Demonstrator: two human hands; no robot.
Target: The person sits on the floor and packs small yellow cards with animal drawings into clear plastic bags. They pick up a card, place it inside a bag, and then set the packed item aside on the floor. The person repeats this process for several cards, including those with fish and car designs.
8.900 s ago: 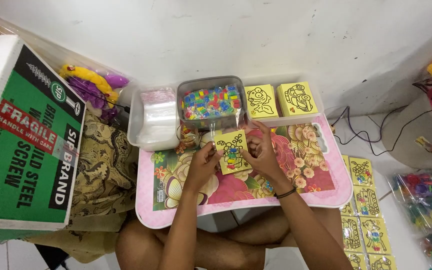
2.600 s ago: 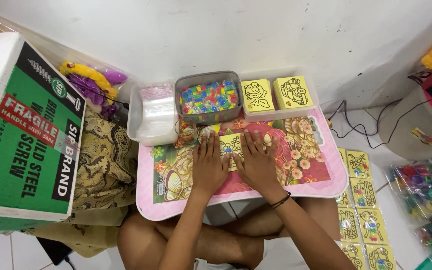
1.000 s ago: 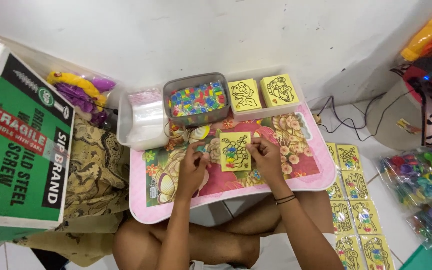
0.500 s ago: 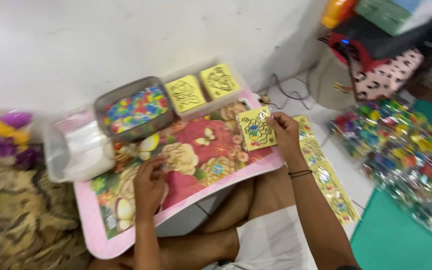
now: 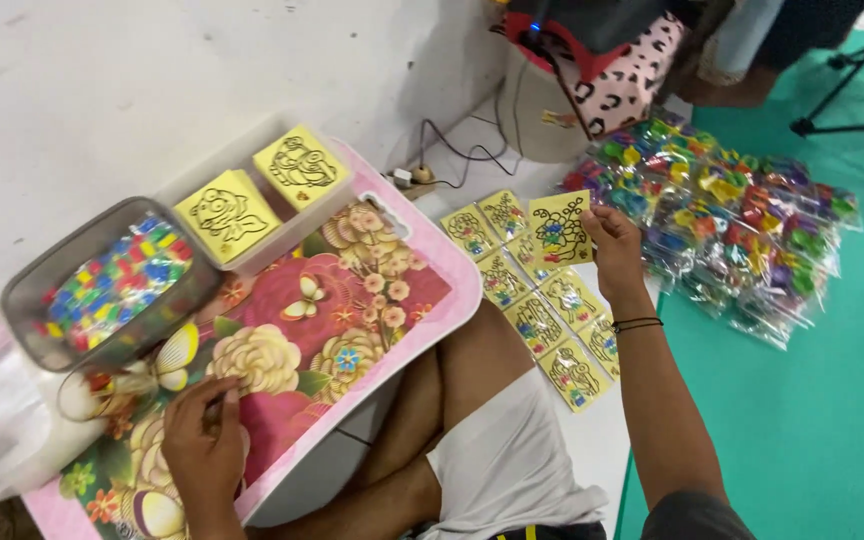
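Right hand reaches out over the floor on our right, fingers pinched on the edge of a yellow card with a coloured-in line drawing. The card hangs just above the row of cards lying on the white floor beside our leg. We judge it finished and about to join them.

Left hand rests palm-down on the tray, fingers curled loosely, gripping nothing.

Progress, as we read it: about eight filled cards lie in the floor row, overlapping in a loose double line. Two stacks of yellow cards at the tray's far edge show only black outlines, so we take them as still to do. How deep the stacks go we cannot tell.

Packages and supplies:
- Grey tub, far left of the tray, rectangular, full of small multicoloured pieces.
- Clear plastic bag, crumpled, at the tray's left end.
- Heap of clear packets, bright mixed colours inside, on the green mat to the right.
- Tray face: pink border, large printed flowers and butterflies.
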